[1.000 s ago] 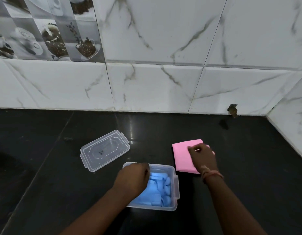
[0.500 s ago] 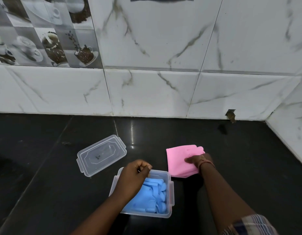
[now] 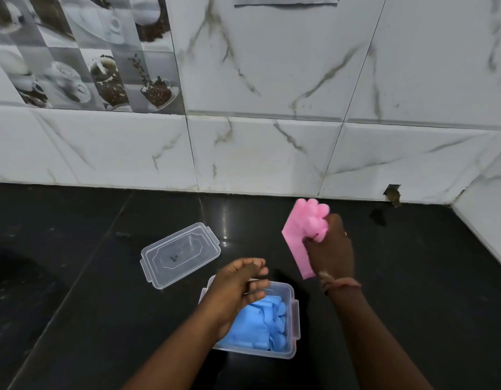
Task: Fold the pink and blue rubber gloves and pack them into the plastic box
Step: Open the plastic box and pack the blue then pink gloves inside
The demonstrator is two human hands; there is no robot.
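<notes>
Right hand point(image 3: 329, 249) grips the pink glove point(image 3: 301, 237); left hand point(image 3: 238, 282) hovers, fingers loosely curled.
Blue gloves point(image 3: 264, 323) fill the box point(image 3: 293, 308) near the counter's front edge.

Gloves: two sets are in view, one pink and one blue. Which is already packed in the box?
The blue gloves lie inside the clear plastic box. The pink gloves are outside it, gripped by the right hand above the counter.

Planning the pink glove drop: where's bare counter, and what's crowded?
Bare counter: right of the right hand up to the side wall, and left of the lid. Crowded: the box, holding the blue gloves, with the left hand above it and the pink glove held aloft.
</notes>
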